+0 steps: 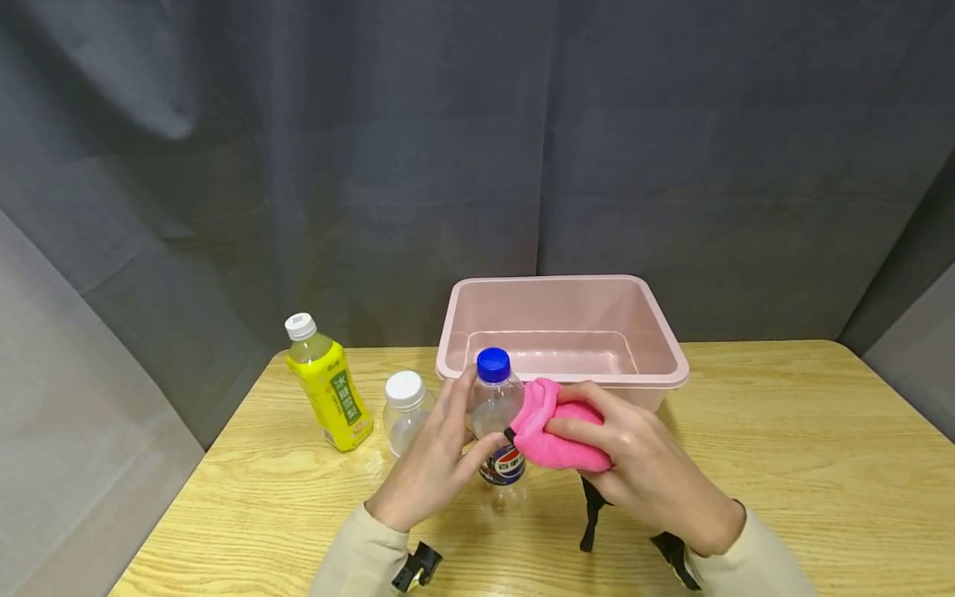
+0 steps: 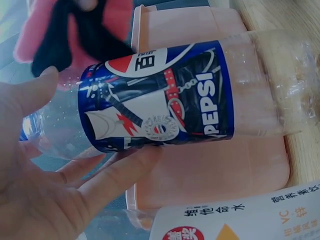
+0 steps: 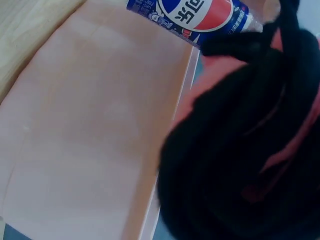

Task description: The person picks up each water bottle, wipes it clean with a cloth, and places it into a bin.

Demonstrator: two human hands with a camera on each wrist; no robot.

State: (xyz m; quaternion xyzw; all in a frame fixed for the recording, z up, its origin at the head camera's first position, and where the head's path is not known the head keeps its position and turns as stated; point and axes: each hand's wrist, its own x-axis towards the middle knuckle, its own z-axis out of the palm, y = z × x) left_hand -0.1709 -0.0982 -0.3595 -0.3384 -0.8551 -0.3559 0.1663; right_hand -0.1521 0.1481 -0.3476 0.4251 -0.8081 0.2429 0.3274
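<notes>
A clear Pepsi bottle (image 1: 494, 410) with a blue cap stands upright in front of me. My left hand (image 1: 433, 464) grips its upper part, thumb on one side and fingers on the other. My right hand (image 1: 634, 452) holds a bunched pink cloth (image 1: 555, 439) against the bottle's right side, just below the cap. Black fabric (image 3: 235, 130) shows on the cloth's underside in the right wrist view, and a black strip (image 1: 591, 510) hangs below my right hand. The left wrist view shows the Pepsi label (image 2: 160, 97) in full.
A pink plastic basin (image 1: 552, 283) stands behind the bottle. Left of my left hand is a clear bottle with a white cap (image 1: 405, 390), its white label (image 2: 225, 215) seen in the left wrist view. Farther left stands a yellow-labelled bottle (image 1: 339, 402). Dark curtains (image 1: 403, 166) hang behind the table.
</notes>
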